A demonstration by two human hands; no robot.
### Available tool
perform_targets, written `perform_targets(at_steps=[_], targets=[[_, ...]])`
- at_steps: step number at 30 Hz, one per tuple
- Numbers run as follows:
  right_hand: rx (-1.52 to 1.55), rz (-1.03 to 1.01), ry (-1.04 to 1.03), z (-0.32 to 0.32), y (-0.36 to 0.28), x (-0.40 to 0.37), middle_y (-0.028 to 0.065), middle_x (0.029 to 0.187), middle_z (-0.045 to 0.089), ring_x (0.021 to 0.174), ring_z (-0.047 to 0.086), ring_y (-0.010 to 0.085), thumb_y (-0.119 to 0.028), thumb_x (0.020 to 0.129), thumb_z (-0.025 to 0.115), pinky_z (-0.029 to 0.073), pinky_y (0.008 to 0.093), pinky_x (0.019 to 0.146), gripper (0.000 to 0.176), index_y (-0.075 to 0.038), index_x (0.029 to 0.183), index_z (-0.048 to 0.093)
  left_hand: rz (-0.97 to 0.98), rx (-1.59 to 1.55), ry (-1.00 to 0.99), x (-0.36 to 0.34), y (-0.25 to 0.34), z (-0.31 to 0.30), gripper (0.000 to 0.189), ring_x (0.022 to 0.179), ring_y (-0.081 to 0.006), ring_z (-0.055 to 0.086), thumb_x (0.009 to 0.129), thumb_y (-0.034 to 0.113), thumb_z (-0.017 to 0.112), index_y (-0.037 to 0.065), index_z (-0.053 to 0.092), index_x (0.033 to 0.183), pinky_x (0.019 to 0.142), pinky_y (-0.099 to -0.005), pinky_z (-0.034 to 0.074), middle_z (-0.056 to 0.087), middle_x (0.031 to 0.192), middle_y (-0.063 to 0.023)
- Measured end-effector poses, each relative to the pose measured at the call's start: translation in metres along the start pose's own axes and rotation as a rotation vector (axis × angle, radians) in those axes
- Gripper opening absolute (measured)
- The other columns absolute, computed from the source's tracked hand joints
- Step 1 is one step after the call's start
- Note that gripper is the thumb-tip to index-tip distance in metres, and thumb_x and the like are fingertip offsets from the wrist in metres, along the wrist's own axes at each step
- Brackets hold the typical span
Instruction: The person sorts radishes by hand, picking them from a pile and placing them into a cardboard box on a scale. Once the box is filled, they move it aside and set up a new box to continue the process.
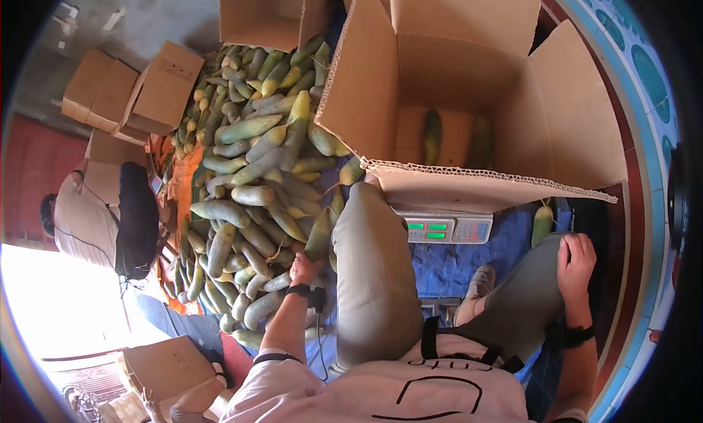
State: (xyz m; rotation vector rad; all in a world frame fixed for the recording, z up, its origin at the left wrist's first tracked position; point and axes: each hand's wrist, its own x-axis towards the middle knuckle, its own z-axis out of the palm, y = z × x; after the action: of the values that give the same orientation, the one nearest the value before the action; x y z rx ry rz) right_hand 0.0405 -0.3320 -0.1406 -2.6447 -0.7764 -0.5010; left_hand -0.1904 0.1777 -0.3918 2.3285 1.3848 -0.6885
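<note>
At the far left, a person in a light top [84, 214] sits bent beside some cardboard boxes [162, 88], and lower down the arms of another person [198, 401] are near a brown box [167, 368]. Next to them, an orange sheet [189, 185] shows along the edge of a large heap of green radishes [253, 196], which lie in many directions, and an open box [262, 15] stands at the top of this heap. At the right border of the heap, the left hand [302, 269] has its fingers curled around the lower end of one long radish [318, 236], which is tilted just beside the left knee [368, 211]. Further to the right, a big open carton [461, 187] contains two dark radishes [433, 134] at its bottom. In front of it is a scale [448, 228] with green lit displays; how the carton is supported is hidden. Under the scale a blue sheet [443, 266] is spread. A single radish [542, 224] lies near the right knee, on which the right hand [576, 263] rests, its fingers close together, loosely bent and holding nothing.
</note>
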Motion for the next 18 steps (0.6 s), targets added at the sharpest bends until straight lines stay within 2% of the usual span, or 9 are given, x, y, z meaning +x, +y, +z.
perform_targets(at_steps=[2,3,5,6,8,12,14,16,18], targets=[[-0.003,0.011,-0.006,0.0,-0.001,-0.001,0.0153,0.076,0.052,0.071,0.052,0.0334,0.002,0.075,0.057,0.042,0.0402,0.064,0.006,0.001,0.08,0.052,0.063,-0.053,0.109,0.01,-0.012,0.016,0.059,0.09,-0.0257,0.062,0.071,0.042,0.068,0.0,0.048,0.108,0.079,-0.0367,0.05,0.061,0.101,-0.017],[-0.008,0.029,-0.022,0.0,-0.001,-0.001,0.0149,0.077,0.053,0.072,0.052,0.0331,0.001,0.075,0.057,0.043,0.0404,0.065,0.006,0.0,0.079,0.053,0.064,-0.059,0.122,0.012,-0.016,0.015,0.059,0.09,-0.0257,0.062,0.071,0.042,0.068,0.0,0.048,0.108,0.079,-0.0367,0.05,0.061,0.101,-0.017],[-0.005,0.017,0.001,0.002,0.003,-0.003,0.0148,0.077,0.053,0.072,0.052,0.0333,0.001,0.075,0.057,0.043,0.0407,0.065,0.006,0.0,0.08,0.053,-0.061,-0.632,-0.276,-0.012,-0.005,-0.016,0.051,0.069,-0.0201,0.062,0.074,0.039,0.067,0.001,0.052,0.103,0.061,-0.0351,0.051,0.062,0.088,-0.0118],[-0.007,0.012,0.011,0.002,0.004,-0.005,0.0147,0.078,0.053,0.072,0.052,0.0334,0.001,0.076,0.057,0.042,0.0409,0.065,0.006,0.0,0.08,0.053,-0.055,-0.635,-0.264,-0.018,-0.007,-0.02,0.051,0.069,-0.0201,0.062,0.074,0.039,0.067,0.001,0.052,0.103,0.061,-0.0351,0.051,0.062,0.088,-0.0118],[-0.004,0.007,0.025,0.001,0.004,-0.006,0.0147,0.077,0.053,0.072,0.052,0.0336,0.0,0.076,0.057,0.042,0.0412,0.065,0.007,0.0,0.08,0.053,-0.179,-1.085,-0.308,-0.036,-0.011,-0.028,0.045,0.055,-0.0153,0.057,0.075,0.037,0.067,0.001,0.054,0.099,0.049,-0.031,0.047,0.06,0.08,-0.0078],[0.011,-0.024,0.067,0.0,0.004,-0.006,0.0148,0.076,0.052,0.072,0.052,0.0339,0.0,0.076,0.057,0.042,0.0414,0.064,0.007,0.0,0.081,0.053,-0.05,-1.263,-0.135,-0.087,-0.006,-0.07,0.042,0.058,-0.017,0.058,0.078,0.033,0.066,0.002,0.051,0.102,0.051,-0.0279,0.047,0.059,0.08,-0.0074],[0.02,-0.028,0.093,0.001,0.008,-0.01,0.0149,0.076,0.052,0.072,0.052,0.0338,0.0,0.076,0.057,0.042,0.0413,0.064,0.007,0.0,0.081,0.052,-0.024,-1.291,-0.147,-0.118,0.002,-0.103,0.042,0.063,-0.0164,0.058,0.08,0.032,0.064,0.001,0.05,0.105,0.054,-0.027,0.047,0.058,0.086,-0.0073],[0.024,-0.034,0.125,0.001,0.01,-0.011,0.0149,0.075,0.051,0.072,0.052,0.0337,0.0,0.077,0.057,0.042,0.0412,0.063,0.006,0.0,0.081,0.052,0.252,-1.405,-0.022,-0.144,0.012,-0.129,0.04,0.071,-0.0149,0.057,0.081,0.031,0.062,0.002,0.05,0.106,0.057,-0.0265,0.047,0.057,0.091,-0.0071],[0.056,-0.041,0.168,-0.001,0.011,-0.013,0.0151,0.075,0.052,0.07,0.052,0.0334,0.0,0.078,0.057,0.042,0.0406,0.061,0.005,0.0,0.081,0.052,0.341,-1.393,0.014,-0.167,0.021,-0.154,0.041,0.076,-0.0138,0.055,0.083,0.031,0.061,0.002,0.049,0.109,0.062,-0.0267,0.046,0.057,0.093,-0.006]])
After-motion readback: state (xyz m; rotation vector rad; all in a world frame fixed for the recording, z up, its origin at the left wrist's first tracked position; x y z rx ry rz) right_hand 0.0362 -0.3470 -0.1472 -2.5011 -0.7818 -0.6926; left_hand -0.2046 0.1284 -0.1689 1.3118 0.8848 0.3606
